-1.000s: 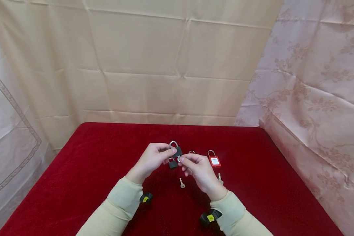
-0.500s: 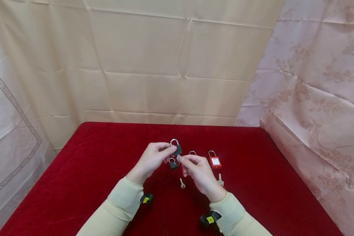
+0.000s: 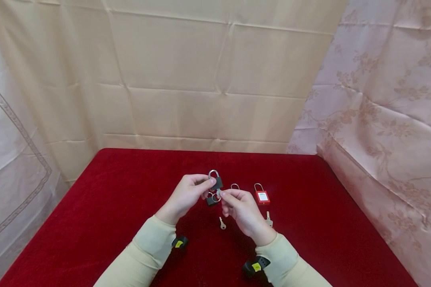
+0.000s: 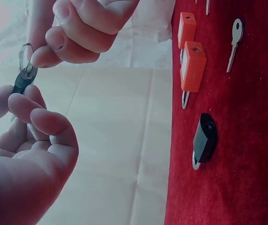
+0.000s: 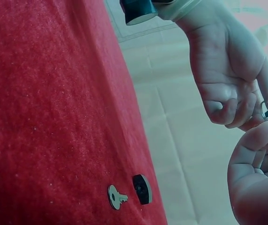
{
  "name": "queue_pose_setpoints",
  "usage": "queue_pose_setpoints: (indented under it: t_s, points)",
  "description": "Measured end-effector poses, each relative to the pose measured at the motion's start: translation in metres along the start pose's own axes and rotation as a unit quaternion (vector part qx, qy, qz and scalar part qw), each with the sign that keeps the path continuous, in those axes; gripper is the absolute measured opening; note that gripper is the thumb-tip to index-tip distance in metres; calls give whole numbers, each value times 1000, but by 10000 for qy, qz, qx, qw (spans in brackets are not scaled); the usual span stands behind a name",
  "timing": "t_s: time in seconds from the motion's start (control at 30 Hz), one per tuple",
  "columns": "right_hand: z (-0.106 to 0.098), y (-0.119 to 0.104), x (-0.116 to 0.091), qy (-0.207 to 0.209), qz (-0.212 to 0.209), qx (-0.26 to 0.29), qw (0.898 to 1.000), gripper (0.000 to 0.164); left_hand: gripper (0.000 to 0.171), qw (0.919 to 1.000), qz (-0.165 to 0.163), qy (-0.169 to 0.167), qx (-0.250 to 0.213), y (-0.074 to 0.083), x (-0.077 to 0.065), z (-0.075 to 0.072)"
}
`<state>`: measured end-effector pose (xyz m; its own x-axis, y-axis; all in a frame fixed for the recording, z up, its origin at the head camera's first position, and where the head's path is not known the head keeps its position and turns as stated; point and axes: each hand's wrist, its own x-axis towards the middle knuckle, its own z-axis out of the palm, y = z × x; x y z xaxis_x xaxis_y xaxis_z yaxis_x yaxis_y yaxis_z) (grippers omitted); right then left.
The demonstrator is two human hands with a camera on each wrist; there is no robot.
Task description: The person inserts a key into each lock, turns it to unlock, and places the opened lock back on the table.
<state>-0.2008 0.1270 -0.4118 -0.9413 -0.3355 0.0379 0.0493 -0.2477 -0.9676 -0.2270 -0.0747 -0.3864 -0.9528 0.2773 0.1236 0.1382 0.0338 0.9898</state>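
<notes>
In the head view my left hand (image 3: 186,195) grips a small black padlock (image 3: 217,183) with its silver shackle upward, raised above the table. My right hand (image 3: 245,210) pinches a key (image 3: 218,193) at the padlock's underside. A metal ring (image 4: 23,55) hangs from that key; the left wrist view shows key and padlock meeting, though fingers cover most of the key. Below the hands a second black padlock (image 3: 211,201) lies on the cloth. Nearer to me lies a loose key (image 3: 222,225).
On the red-covered table (image 3: 129,199), a red padlock (image 3: 262,197) with a white label lies right of my hands. Another orange-red padlock (image 4: 194,65) is mostly behind my right hand in the head view. A further key (image 3: 268,218) lies beside my right wrist. Curtains hang behind.
The held padlock has shifted slightly right along with both hands. The ring on the key has swung and now shows its round outline. Both hands keep their hold.
</notes>
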Motion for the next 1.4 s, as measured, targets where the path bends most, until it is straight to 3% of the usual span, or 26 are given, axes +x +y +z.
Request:
queue_pose_setpoints:
  t_s: [0.27,0.47,0.63,0.77,1.03,1.4]
  points:
    - [-1,0,1,-90,149,441,9989,16,20,9999,63,-47,-80,-2,1,2]
    - [-1,1,1,-324,239,738,9965,17,20,9990,35,-82,-432,-4,2,4]
    - [-2,1,0,-721,312,1278,9887,21,21,9958,-24,-238,-878,-5,2,4]
    - [-3,2,0,-1003,343,1592,9815,23,21,9955,-3,-289,-905,-4,2,5]
    - [-6,2,1,-1163,420,1709,9775,26,21,9948,-52,-272,-975,-3,2,5]
    - [-5,2,0,-1100,401,1612,9800,25,21,9954,-98,-264,-913,-3,0,6]
